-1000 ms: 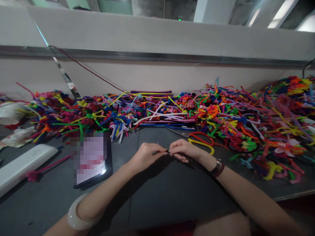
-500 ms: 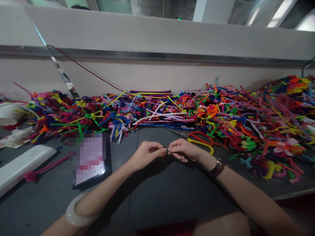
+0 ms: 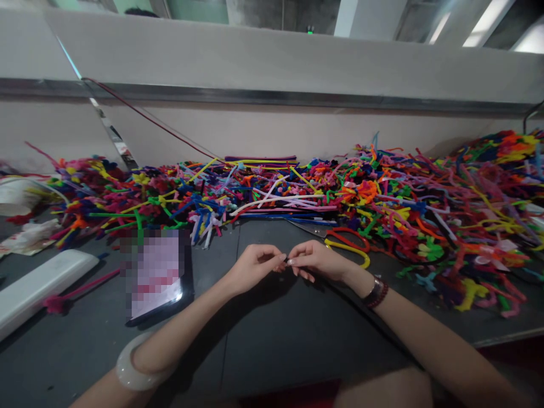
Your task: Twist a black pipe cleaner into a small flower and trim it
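Observation:
My left hand [image 3: 255,269] and my right hand [image 3: 323,260] meet over the dark table, fingertips almost touching. Between them is a small black piece [image 3: 287,259], pinched by thumb and fingers from both sides. Most of it is covered by the fingertips, so its kind cannot be made out. The lower fingers of my right hand hang loosely curled. Just behind my right hand lie scissors [image 3: 348,239] with one red and one yellow handle, their blades pointing left.
A long heap of colourful pipe cleaners [image 3: 272,192] lines the back of the table against a pale partition [image 3: 263,68]. On the left are a tablet-like device [image 3: 187,283] with a blurred screen, a white oblong case [image 3: 46,292] and a pink pipe-cleaner stem [image 3: 91,288].
The fingertips have shifted slightly around the small black piece, and the right hand's lower fingers have moved a little. Both arms and the surrounding things stay almost in place.

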Tool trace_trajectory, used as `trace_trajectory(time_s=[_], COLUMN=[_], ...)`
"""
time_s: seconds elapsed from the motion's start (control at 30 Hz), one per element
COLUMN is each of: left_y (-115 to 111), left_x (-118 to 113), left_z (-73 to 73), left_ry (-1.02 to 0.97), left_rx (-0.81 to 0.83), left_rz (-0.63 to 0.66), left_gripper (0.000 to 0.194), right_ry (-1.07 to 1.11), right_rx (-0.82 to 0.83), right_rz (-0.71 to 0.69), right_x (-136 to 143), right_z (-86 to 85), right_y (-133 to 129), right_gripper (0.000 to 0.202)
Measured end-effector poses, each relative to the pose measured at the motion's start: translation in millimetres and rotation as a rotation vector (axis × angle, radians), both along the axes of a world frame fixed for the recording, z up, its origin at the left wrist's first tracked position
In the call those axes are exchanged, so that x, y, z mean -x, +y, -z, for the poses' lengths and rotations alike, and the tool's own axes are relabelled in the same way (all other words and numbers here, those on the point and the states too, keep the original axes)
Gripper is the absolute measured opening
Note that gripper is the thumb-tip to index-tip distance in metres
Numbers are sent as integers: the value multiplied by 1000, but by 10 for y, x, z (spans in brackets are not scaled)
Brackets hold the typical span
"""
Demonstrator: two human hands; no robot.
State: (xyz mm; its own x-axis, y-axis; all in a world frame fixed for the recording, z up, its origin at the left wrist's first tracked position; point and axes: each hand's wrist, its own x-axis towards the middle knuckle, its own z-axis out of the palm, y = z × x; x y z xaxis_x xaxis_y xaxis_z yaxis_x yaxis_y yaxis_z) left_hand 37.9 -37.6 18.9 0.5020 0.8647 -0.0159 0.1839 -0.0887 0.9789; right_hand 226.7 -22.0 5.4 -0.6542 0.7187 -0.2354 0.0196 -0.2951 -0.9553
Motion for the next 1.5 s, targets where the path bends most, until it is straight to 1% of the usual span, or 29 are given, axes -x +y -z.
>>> trace_trajectory(time_s=[0.17,0.23,0.33,0.4,0.5,0.57,0.63,0.7,0.8,0.97,1.07,1.13,1.23,1.37,1.43,1.5], left_y=[-19,-21,-3,20,54,68,75,74,68,42,31,34,50,58,45,25], left_x=[-14,-15,-6,6,21,28,31,33,36,40,38,29,2,-32,-40,-45], left_z=[3,2,-1,0,10,18,24,26,25,4,-7,-2,27,73,86,93], left_ry=[13,9,-27,-63,-118,-144,-145,-130,-131,-97,-81,-84,-111,-212,-267,-307], left_rx=[1,-2,12,21,21,19,15,10,10,-36,-63,-54,13,232,324,366], left_rz=[-8,-8,-23,-59,-114,-130,-130,-118,-84,-57,-51,-61,-123,-220,-234,-230], left_gripper=[28,27,26,26,26,26,26,27,27,26,27,27,29,32,32,31], right_ry=[-122,-147,-96,-33,26,52,56,33,10,65,96,105,68,-88,-154,-194], right_rx=[-173,-213,-201,-178,-192,-221,-257,-281,-272,-232,-186,-184,-252,-381,-448,-543], right_rz=[82,99,91,96,166,213,234,247,263,300,291,285,327,428,471,486], right_x=[23,27,32,30,12,-4,-15,-16,8,66,70,66,75,116,133,141], right_z=[-16,-21,-17,-7,7,3,-19,-48,-69,-9,25,25,0,-26,-22,-17], right_y=[-60,-79,-66,-29,29,41,23,-10,-48,-46,-37,-40,-63,-115,-141,-165], right_gripper=[18,20,22,23,26,34,34,29,25,22,21,19,18,22,23,23])
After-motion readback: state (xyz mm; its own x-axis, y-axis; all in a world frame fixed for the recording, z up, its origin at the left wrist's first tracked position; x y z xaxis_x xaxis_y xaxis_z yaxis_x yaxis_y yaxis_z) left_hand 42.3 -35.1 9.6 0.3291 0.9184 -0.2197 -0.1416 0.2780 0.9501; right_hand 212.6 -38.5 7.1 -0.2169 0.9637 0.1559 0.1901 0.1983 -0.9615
